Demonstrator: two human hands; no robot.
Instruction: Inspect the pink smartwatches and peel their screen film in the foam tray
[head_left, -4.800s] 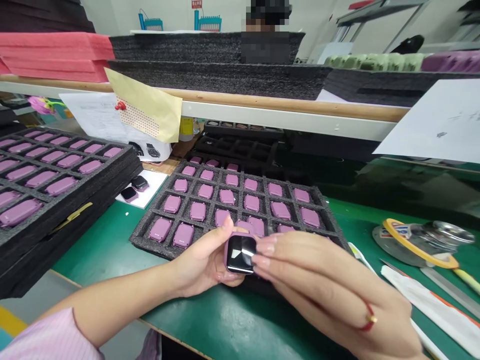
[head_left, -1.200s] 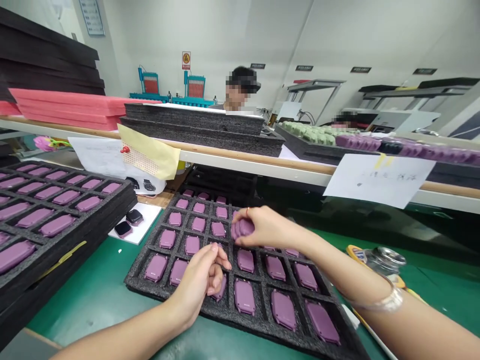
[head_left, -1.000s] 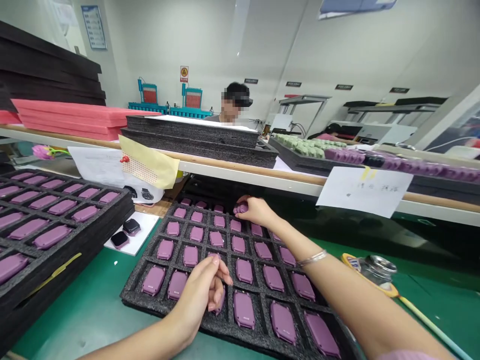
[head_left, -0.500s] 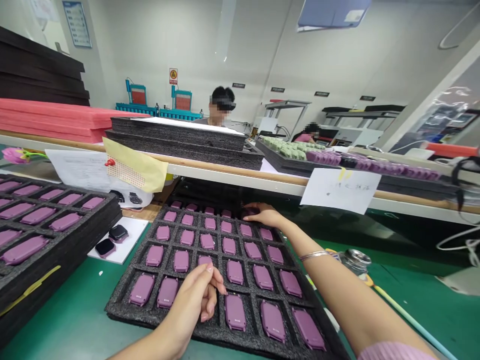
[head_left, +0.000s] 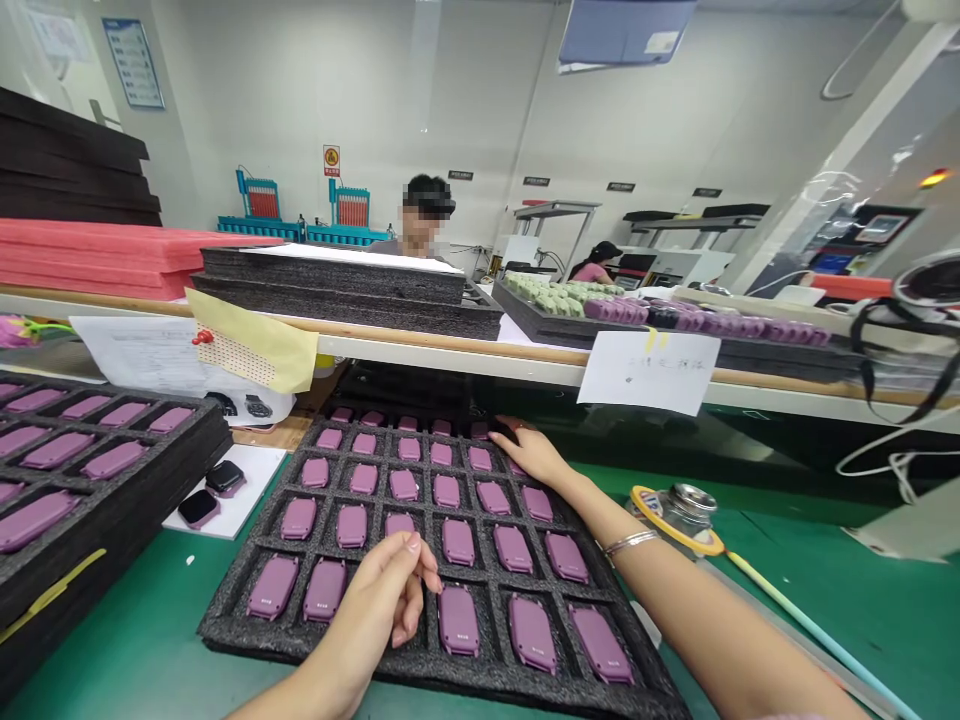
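Observation:
A black foam tray (head_left: 247,590) holds rows of purple watch cases (head_left: 459,620), each in its own pocket. Over the tray's front part hovers my left hand (head_left: 386,590), loosely closed with its fingers curled; nothing shows in it, and it covers a front-row pocket. My right hand (head_left: 531,455) reaches to the tray's far right corner. Its fingers are stretched and apart, resting on the edge around the last pockets, where the fingertips are partly hidden in shade. A silver bangle (head_left: 631,543) circles that wrist.
Left stands another foam tray (head_left: 214,425) of purple cases, beside two dark-faced watches (head_left: 199,508) on a white sheet. A glass jar (head_left: 688,510) and yellow-blue stick (head_left: 810,620) lie right. The shelf (head_left: 525,352) overhangs the tray's back. Two people sit beyond.
The view has shifted slightly, so most things appear a little further left. Both hands keep about the same places over the tray.

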